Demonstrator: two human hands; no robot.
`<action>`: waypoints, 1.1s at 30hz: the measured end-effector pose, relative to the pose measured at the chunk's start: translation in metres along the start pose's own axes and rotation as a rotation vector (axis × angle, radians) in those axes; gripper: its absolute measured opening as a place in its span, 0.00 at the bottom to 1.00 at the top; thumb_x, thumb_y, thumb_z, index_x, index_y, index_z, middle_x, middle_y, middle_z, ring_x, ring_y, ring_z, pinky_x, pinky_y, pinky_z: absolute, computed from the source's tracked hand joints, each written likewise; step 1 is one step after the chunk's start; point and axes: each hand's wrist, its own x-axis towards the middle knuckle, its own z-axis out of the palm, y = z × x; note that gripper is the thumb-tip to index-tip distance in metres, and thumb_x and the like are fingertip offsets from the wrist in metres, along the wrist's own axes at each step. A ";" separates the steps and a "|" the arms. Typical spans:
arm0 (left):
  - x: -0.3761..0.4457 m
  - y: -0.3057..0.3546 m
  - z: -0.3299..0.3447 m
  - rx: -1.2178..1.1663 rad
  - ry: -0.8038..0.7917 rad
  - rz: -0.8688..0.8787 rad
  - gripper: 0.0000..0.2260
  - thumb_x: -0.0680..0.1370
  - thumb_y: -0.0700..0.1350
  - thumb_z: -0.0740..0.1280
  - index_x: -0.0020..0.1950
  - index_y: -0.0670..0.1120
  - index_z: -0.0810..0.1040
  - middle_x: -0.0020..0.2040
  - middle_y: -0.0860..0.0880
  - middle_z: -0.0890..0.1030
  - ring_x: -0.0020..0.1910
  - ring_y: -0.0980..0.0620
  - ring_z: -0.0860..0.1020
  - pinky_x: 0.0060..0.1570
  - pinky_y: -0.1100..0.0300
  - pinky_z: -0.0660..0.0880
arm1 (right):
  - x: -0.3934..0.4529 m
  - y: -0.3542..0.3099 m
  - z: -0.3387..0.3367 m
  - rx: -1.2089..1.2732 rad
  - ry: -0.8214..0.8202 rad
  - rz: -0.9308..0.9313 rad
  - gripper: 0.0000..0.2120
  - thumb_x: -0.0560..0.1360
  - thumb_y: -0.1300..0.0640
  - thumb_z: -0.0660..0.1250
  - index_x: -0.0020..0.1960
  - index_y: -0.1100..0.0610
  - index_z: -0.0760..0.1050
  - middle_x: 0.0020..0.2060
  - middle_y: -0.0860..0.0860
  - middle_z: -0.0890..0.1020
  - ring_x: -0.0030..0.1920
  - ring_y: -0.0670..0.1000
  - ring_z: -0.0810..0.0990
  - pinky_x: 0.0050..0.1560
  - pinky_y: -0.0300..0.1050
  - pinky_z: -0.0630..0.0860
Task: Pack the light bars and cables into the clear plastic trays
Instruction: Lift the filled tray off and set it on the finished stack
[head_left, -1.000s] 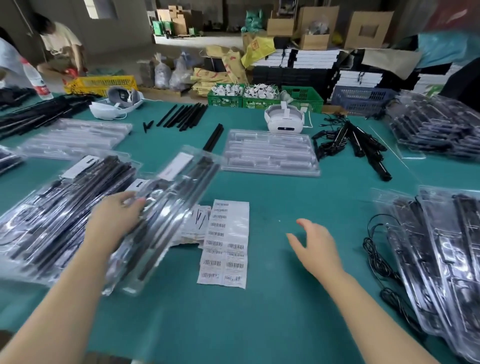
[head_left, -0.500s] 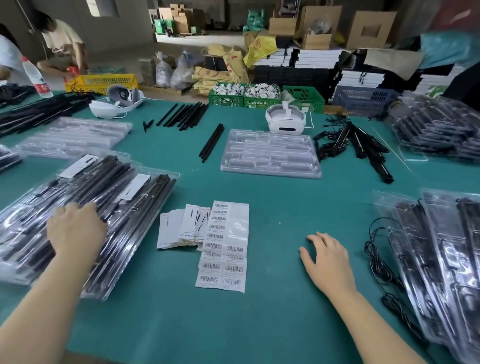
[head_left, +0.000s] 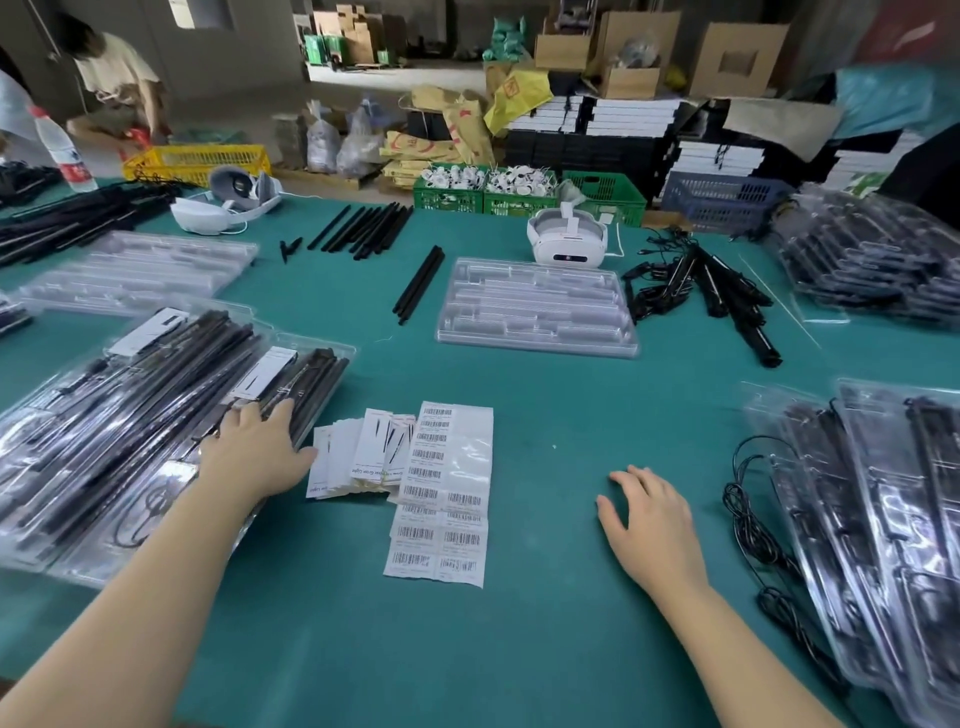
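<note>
The right hand (head_left: 652, 525) lay flat on the green table (head_left: 545, 649), fingers relaxed and slightly apart, holding nothing; the left hand (head_left: 254, 452) rested with straight fingers on the filled trays (head_left: 104, 441) of light bars at the left, just beside the barcode labels (head_left: 441, 493); farther off sat an empty clear tray (head_left: 535, 309), two loose light bars (head_left: 418, 286) beside it; cabled bars (head_left: 722, 291) lay to its right.

The filled tray (head_left: 218, 441), held tilted up off the table in the left hand (head_left: 254, 454) a second ago, has been laid flat on the stack at the left of the frame. That hand has since been shifted rightward to the tray's near right edge, beside the cards (head_left: 363, 454). The right hand (head_left: 649, 525) has been lowered from mid-air onto the green table (head_left: 545, 649) at the lower right.
</note>
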 end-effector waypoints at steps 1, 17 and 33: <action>0.002 0.001 0.003 0.000 0.009 -0.007 0.34 0.80 0.62 0.59 0.81 0.52 0.52 0.79 0.40 0.56 0.77 0.38 0.57 0.71 0.39 0.64 | 0.000 0.000 0.000 0.005 -0.002 0.000 0.22 0.82 0.43 0.58 0.71 0.52 0.72 0.72 0.51 0.72 0.75 0.52 0.64 0.75 0.50 0.58; 0.008 0.030 0.004 -0.034 0.305 0.117 0.26 0.80 0.49 0.63 0.76 0.43 0.65 0.75 0.35 0.64 0.76 0.36 0.58 0.76 0.43 0.56 | 0.000 -0.002 0.001 -0.001 0.015 0.000 0.21 0.81 0.45 0.59 0.70 0.54 0.73 0.71 0.53 0.72 0.75 0.54 0.66 0.75 0.51 0.60; -0.095 0.252 0.108 -0.275 0.241 0.641 0.22 0.82 0.51 0.55 0.75 0.47 0.70 0.76 0.41 0.67 0.78 0.43 0.60 0.77 0.50 0.55 | 0.001 -0.001 0.000 0.021 0.010 0.003 0.18 0.82 0.50 0.59 0.69 0.53 0.73 0.72 0.53 0.73 0.75 0.54 0.66 0.74 0.50 0.61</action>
